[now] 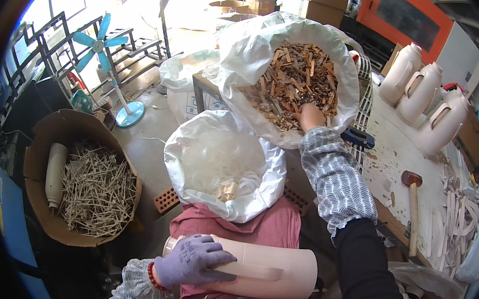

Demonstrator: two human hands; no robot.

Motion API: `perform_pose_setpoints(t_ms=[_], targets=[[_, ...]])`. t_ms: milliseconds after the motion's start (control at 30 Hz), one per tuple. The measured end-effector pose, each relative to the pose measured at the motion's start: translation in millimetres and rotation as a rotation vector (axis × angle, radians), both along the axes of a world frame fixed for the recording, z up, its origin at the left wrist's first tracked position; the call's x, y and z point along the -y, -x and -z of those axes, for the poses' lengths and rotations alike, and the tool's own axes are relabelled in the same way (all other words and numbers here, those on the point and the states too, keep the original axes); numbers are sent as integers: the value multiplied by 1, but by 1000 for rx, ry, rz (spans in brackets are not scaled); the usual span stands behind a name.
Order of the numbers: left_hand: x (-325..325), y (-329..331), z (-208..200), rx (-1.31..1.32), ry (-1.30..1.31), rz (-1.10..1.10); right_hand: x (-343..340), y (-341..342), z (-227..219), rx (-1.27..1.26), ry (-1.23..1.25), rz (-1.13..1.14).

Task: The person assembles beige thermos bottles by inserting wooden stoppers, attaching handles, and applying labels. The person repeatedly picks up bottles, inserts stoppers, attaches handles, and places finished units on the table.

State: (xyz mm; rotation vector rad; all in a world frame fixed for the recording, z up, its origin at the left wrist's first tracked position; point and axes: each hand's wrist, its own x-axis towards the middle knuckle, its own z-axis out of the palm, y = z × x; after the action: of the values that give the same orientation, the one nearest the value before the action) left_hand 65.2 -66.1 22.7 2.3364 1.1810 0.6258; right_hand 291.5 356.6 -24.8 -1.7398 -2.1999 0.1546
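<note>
A pale pink flask casing with a side handle lies on its side across my lap, over a dark pink cloth. My left hand, in a purple glove, grips it around the handle's end near the neck. My bare right hand reaches into a big white sack of small brown and amber strips. Its fingertips are down among the strips and hidden. Between my lap and that sack stands a smaller white sack of translucent pale rings.
On the left, a cardboard box holds thin pale sticks and a pale bottle-shaped piece. Behind it stands a blue fan. To the right, a worn bench bears several pink flask casings, a mallet and pale strips.
</note>
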Motion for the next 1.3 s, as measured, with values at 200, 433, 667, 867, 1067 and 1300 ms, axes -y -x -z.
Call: perform_pose_setpoints(t_ms=[200, 433, 667, 867, 1067, 1300], targets=[[42, 5, 13, -107, -113, -107, 60, -12, -32, -358, -270, -254], [85, -11, 46, 64, -226, -360, 296, -7, -28, -488, 721, -1065], [94, -13, 50, 121, -278, -375, 357, 8, -26, -526, 1094, -1052], [99, -12, 53, 140, -277, -361, 365, 9, -28, -440, 1094, -1081], [100, -11, 48, 98, -281, -346, 360, 10, -28, -378, 1089, -1129], [72, -5, 42, 29, -279, -241, 386, 2, -39, -263, -20, -1231]])
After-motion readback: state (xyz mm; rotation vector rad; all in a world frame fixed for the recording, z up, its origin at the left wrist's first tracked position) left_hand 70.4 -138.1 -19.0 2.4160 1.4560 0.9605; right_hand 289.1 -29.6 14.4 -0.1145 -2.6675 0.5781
